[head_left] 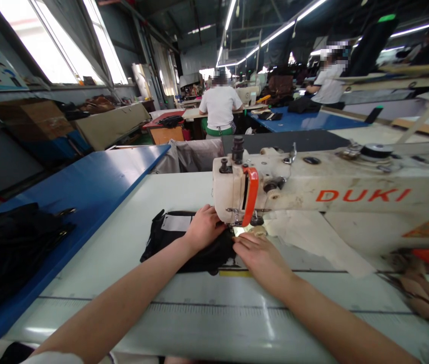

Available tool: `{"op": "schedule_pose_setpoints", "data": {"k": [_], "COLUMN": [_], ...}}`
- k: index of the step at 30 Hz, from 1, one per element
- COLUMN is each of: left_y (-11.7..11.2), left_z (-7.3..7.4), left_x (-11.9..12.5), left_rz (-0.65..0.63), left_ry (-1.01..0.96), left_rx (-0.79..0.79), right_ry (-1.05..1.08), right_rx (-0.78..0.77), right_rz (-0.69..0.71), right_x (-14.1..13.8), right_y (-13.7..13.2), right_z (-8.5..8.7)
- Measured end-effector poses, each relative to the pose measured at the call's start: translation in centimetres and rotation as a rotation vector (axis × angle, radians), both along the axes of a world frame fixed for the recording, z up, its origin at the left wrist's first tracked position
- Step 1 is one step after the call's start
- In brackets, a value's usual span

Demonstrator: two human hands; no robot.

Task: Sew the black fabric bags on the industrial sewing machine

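Black fabric [169,242] under sewing machine [237,194], left hand [203,227], right hand [260,255] open flat on its edge

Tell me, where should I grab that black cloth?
Probably the left edge of the black cloth, coming from the left. That end lies flat and free on the table, while the right end sits under the sewing machine with the left hand and right hand pressing it.
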State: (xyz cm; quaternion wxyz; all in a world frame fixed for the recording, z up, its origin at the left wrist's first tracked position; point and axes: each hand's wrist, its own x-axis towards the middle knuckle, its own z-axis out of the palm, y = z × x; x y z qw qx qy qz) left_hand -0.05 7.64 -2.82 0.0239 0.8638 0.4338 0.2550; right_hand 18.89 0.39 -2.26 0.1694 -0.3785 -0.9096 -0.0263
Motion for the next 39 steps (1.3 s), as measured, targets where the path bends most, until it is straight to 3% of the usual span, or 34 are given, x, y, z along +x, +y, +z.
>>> {"op": "schedule_pose_setpoints", "data": {"k": [10,13,19,23,28,34,39], "left_y": [-0.3,-1.9,-6.4,-7.7,-6.7,-5.0,-5.1], "left_z": [0.6,1.6,2.3,1.9,2.0,1.4,0.9], "left_x": [0.1,-0.7,-4.0,-4.6,-3.3,-2.7,-3.1], "left_rz": [-0.007,0.063,0.363,0.357,0.343,0.42,0.624], "left_ry": [0.026,0.041,-0.025,0.073,0.114,-0.06,-0.118], "left_rx": [-0.027,-0.013,0.049,-0.038,-0.03,-0.098,-0.075], "right_ry": [0.033,0.064,0.123,0.182,0.202,0.205,0.211], "right_rx": [-0.002,0.012,-0.088,-0.138,-0.152,-0.162,-0.156], "right_rz": [0.035,0.067,0.139,0.135,0.121,0.115,0.105], "right_x": [0.3,0.5,0.4,0.3,0.5,0.4,0.3], "right_y": [0.3,0.1,-1.1,-1.8,-2.1,-2.3,-2.3], "right_z": [-0.4,-0.5,0.4,1.1,1.1,1.0,1.0]}}
